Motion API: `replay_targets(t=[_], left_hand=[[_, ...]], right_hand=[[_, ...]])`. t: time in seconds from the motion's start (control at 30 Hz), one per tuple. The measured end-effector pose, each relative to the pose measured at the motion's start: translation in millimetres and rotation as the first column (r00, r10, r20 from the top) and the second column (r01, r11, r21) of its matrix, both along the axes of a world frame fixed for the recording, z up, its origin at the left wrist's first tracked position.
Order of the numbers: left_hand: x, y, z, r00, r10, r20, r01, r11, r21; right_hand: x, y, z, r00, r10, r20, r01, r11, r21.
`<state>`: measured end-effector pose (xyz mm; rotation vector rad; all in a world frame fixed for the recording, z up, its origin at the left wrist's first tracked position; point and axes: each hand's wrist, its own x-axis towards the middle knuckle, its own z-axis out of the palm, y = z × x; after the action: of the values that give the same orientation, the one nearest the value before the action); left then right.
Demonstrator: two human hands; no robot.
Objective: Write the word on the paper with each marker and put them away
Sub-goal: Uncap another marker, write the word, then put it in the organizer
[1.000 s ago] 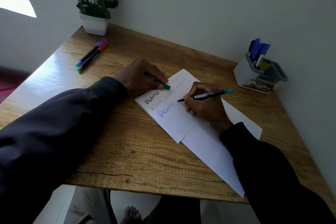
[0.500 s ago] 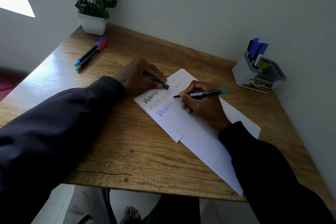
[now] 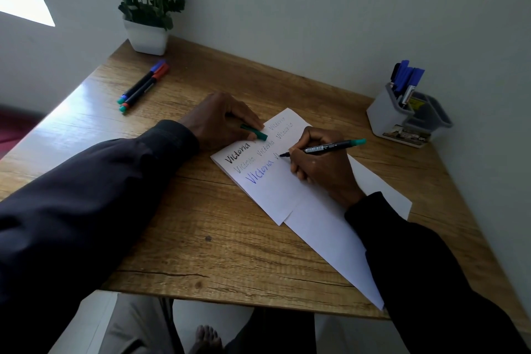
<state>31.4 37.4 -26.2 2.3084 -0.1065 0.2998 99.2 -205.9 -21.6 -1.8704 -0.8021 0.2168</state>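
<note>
Head view: a wooden tabletop is set into a corner of pale walls. A folded paper lies at its middle, bearing the word "Victoria" several times in black, faint grey and blue. The right hand grips a green-ended marker in a writing hold. Its tip is on the paper just beside the end of the blue word, where a first stroke shows. The left hand rests on the paper's far-left edge and pinches a green cap. Two capped markers lie well beyond the paper to its far left. A grey holder with blue pens stands well off to the paper's far right. Judgement: a new word is just begun. To do it well, keep the left hand pressing the sheet flat, hold the strokes to the blue word's line, and recap promptly.
</note>
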Motion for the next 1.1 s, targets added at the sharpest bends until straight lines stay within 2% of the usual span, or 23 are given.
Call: replay_targets(t=[0.23, 1.1], left_hand=[[1.4, 1.2, -0.9, 1.0, -0.008, 0.0, 0.008, 1.0, 0.005], [1.0, 1.6, -0.5, 1.0, -0.009, 0.004, 0.009, 1.0, 0.002]], right_hand=[[-0.9, 1.5, -0.6, 0.999, 0.028, -0.023, -0.027, 0.999, 0.02], [0.2, 1.0, -0.9, 0.997, -0.076, -0.017, 0.076, 0.997, 0.008]])
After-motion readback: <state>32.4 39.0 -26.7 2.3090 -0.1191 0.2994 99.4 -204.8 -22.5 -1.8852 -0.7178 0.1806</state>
